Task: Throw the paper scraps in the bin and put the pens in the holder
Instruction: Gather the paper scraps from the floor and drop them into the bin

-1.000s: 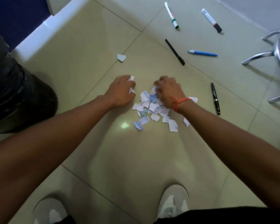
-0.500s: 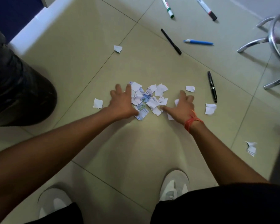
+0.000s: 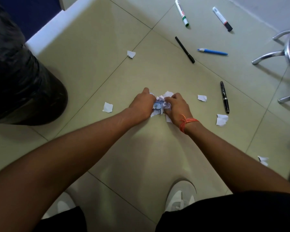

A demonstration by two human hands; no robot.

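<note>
The black bin [image 3: 23,84] stands at my far left on the floor [image 3: 107,30]. My left hand [image 3: 141,104] and right hand [image 3: 177,106] press a scrap pile [image 3: 159,105] between curled fingers; stray scraps [image 3: 107,107] and pens [image 3: 224,97] lie around

Dim, soft light; my body shadows the glossy beige tiled floor [image 3: 107,39] below me. Wide-angle bending at the edges, slight blur throughout.

Beige tile floor [image 3: 94,47], white skirting [image 3: 57,22], chrome chair base [image 3: 288,52].
</note>
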